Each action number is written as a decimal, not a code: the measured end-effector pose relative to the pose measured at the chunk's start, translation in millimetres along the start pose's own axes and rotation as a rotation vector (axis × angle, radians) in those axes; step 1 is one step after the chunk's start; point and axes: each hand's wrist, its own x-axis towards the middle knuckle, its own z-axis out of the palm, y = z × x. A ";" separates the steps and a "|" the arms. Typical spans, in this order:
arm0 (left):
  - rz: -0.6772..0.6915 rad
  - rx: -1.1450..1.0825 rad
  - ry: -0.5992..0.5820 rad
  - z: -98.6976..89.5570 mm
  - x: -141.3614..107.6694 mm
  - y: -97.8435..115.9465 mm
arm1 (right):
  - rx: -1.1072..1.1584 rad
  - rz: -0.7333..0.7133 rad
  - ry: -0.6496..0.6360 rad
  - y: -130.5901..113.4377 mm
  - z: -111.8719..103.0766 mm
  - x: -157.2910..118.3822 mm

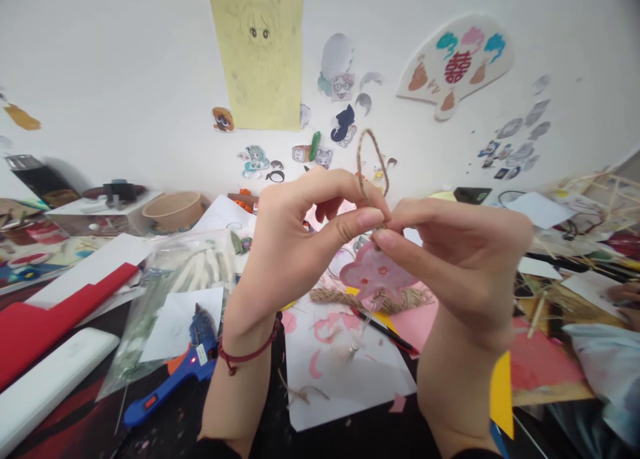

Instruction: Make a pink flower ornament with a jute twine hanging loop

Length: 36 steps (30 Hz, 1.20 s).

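Observation:
In front of me, between thumb and fingers, my left hand [305, 236] pinches a brown twine loop [359, 160] that stands up above the fingertips. My right hand [455, 259] also has thumb and index finger closed on the twine, lower down, and its fingertips meet the left ones. A pink flower-shaped ornament [367, 272] hangs just below the pinch, its upper right edge covered by my right thumb. Something clear and thin dangles under it, blurred at its lower end. The knot, if any, is hidden by the fingertips.
Below lie white paper [345, 402] with pink scraps, a twine skein [323, 296] and a black pen [395, 339]. A blue glue gun [180, 379] with a lit red light rests left, near a plastic bag [130, 332]. At far right is a person's sleeve [605, 366].

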 end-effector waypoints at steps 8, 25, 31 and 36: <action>0.024 0.034 0.014 -0.1 -1.7 1.2 | 0.039 -0.005 -0.026 -1.2 -0.6 0.8; -0.043 0.023 0.009 -3.4 0.8 1.4 | 0.012 0.084 -0.088 -2.9 -0.8 2.5; -0.130 -0.111 -0.003 -4.0 1.8 2.6 | 0.062 0.151 -0.155 -2.1 -1.0 5.0; -0.162 -0.315 0.008 -2.6 1.8 -1.9 | 0.151 0.210 -0.237 5.1 -2.1 7.4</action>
